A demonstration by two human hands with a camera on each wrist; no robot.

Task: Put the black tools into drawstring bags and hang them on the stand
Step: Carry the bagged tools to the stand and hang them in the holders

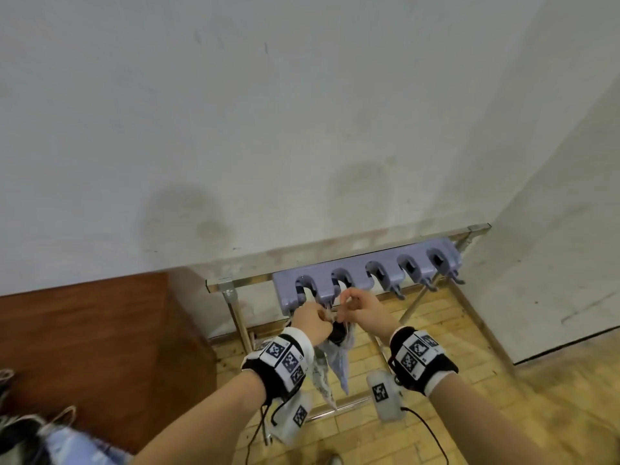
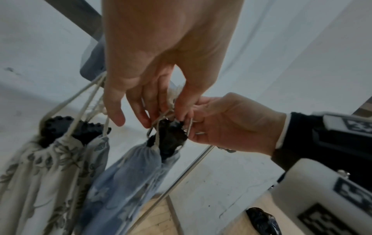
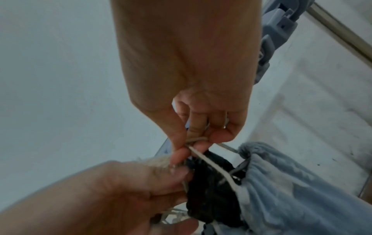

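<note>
A blue drawstring bag (image 2: 128, 174) hangs below my hands with a black tool (image 2: 169, 138) sticking out of its gathered mouth. My left hand (image 1: 322, 318) pinches the frayed end of the bag's cream drawstring (image 3: 209, 162). My right hand (image 1: 345, 308) pinches a loop of the same cord just below the lilac hook rack (image 1: 365, 273) of the stand. To the left, a white leaf-print bag (image 2: 50, 167) holding another black tool (image 2: 66, 127) hangs by its cords from the rack's left end.
The rack sits on a metal frame (image 1: 231, 290) against a white wall. Several hooks (image 1: 412, 266) to the right carry nothing. A brown wooden surface (image 1: 100, 347) lies to the left, with more fabric (image 1: 33, 437) at the bottom left. A black object (image 2: 261, 221) lies on the floor.
</note>
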